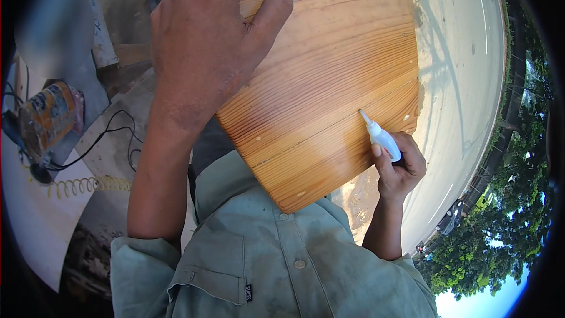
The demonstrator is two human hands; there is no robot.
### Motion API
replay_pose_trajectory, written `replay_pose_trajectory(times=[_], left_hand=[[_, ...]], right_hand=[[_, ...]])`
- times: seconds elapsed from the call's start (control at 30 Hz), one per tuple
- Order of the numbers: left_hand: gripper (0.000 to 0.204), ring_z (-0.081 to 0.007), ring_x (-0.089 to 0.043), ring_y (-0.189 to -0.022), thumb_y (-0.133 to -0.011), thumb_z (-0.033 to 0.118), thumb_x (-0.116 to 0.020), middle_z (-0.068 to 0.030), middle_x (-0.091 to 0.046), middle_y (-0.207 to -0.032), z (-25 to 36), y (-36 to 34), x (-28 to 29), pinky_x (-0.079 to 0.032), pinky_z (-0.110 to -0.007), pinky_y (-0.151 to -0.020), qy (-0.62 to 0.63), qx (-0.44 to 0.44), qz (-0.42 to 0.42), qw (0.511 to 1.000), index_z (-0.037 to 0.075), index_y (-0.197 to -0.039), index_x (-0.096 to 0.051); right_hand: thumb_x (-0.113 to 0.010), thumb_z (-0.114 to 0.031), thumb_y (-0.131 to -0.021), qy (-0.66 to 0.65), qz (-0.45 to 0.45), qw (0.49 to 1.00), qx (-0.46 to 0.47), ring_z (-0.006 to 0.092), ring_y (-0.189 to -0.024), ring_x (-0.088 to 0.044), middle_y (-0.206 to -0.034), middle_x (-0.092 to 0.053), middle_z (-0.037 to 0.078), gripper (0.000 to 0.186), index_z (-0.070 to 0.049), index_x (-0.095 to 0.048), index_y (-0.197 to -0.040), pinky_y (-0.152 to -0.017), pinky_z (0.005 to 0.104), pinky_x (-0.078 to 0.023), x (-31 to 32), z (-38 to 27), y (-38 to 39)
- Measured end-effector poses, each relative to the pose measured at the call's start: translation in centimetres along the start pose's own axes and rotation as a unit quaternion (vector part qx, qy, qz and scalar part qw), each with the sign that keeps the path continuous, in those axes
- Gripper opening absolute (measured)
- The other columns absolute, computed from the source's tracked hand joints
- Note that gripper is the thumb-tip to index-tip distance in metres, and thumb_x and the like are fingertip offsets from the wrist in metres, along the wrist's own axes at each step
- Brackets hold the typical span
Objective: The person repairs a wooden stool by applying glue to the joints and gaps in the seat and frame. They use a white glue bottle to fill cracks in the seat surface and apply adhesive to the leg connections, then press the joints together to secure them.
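Outdoor setting in daylight: a pale road [479, 91] curves along the right, bordered by green trees [511, 218]; shadows [445, 73] cross its sunlit surface.

We log this as an open-air roadside workshop for wood. On the right we see a pale, sunlit road [465, 76] with white markings and cast shadows, a dark car [452, 217] along its far side, then green trees [512, 200] and a patch of bright sky [485, 306]. On the left we note a wooden strip [101, 17], jumbled scraps [91, 265], a black cable [106, 132], a yellow coil [97, 184] and a worn orange-brown block [52, 115], kind unclear to us. In front, the grained wooden panel [335, 65] agrees with our reading.
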State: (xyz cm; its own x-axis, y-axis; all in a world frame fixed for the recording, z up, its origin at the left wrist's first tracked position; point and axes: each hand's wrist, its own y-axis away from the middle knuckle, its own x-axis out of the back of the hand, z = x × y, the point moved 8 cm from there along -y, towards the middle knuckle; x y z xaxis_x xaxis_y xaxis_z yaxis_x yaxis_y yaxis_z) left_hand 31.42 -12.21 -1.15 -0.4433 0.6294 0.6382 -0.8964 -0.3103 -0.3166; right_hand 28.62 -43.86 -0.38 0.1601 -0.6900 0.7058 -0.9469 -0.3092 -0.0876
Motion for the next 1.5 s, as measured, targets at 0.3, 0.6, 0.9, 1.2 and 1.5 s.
replay_pose_trajectory(times=[0.3, 0.6, 0.9, 1.2, 1.5], left_hand=[[0.027, -0.0354, -0.068, -0.085, -0.083, 0.02, -0.07, -0.0209, -0.068, -0.091, 1.4, 0.4, 0.6, -0.053, -0.042, -0.077, -0.018, -0.014, 0.051, 0.998, -0.002, -0.098, -0.066], [0.034, -0.0233, -0.071, -0.085, -0.091, 0.036, -0.069, -0.0104, -0.073, -0.098, -0.6, 0.5, -0.3, -0.053, -0.035, -0.077, -0.04, 0.049, -0.011, 0.998, 0.007, -0.108, -0.072], [0.032, -0.0243, -0.07, -0.087, -0.089, 0.034, -0.071, -0.0111, -0.073, -0.099, -0.6, 0.4, -0.1, -0.053, -0.034, -0.079, -0.042, 0.05, -0.009, 0.998, 0.007, -0.108, -0.072], [0.033, -0.0252, -0.07, -0.087, -0.089, 0.034, -0.07, -0.012, -0.073, -0.098, -0.4, 0.3, -0.2, -0.053, -0.034, -0.08, -0.048, 0.061, -0.013, 0.997, 0.006, -0.107, -0.072], [0.032, -0.0252, -0.07, -0.086, -0.09, 0.033, -0.07, -0.012, -0.073, -0.097, -0.4, 0.3, -0.2, -0.052, -0.034, -0.079, -0.036, 0.066, -0.015, 0.997, 0.006, -0.106, -0.072]], right_hand=[[-0.082, -0.004, -0.074, -0.002, 0.008, 1.0, -0.012, 0.012, -0.064, -0.054, -0.072, -0.061, 0.005, 0.021, 0.003, -0.071, -0.091, -0.058, 0.0243, -0.038, 0.3, 0.4, -0.1], [-0.082, -0.004, -0.074, -0.003, 0.019, 1.0, -0.022, 0.0113, -0.064, -0.053, -0.072, -0.061, 0.004, 0.021, 0.002, -0.072, -0.091, -0.059, 0.0243, -0.038, 0.5, 0.7, -0.1], [-0.082, -0.004, -0.074, -0.004, 0.026, 1.0, -0.017, 0.0118, -0.064, -0.054, -0.072, -0.062, 0.005, 0.02, 0.002, -0.072, -0.09, -0.059, 0.0242, -0.038, 0.7, 0.9, -0.2], [-0.082, -0.003, -0.074, 0.001, 0.03, 0.999, -0.023, 0.0115, -0.064, -0.055, -0.071, -0.062, 0.005, 0.02, 0.002, -0.072, -0.09, -0.058, 0.0243, -0.038, 0.8, 0.9, -0.2], [-0.081, -0.003, -0.075, -0.007, 0.042, 0.999, -0.018, 0.0109, -0.065, -0.055, -0.073, -0.063, 0.005, 0.019, 0.002, -0.072, -0.091, -0.06, 0.0237, -0.039, 1.2, 1.5, -0.3]])
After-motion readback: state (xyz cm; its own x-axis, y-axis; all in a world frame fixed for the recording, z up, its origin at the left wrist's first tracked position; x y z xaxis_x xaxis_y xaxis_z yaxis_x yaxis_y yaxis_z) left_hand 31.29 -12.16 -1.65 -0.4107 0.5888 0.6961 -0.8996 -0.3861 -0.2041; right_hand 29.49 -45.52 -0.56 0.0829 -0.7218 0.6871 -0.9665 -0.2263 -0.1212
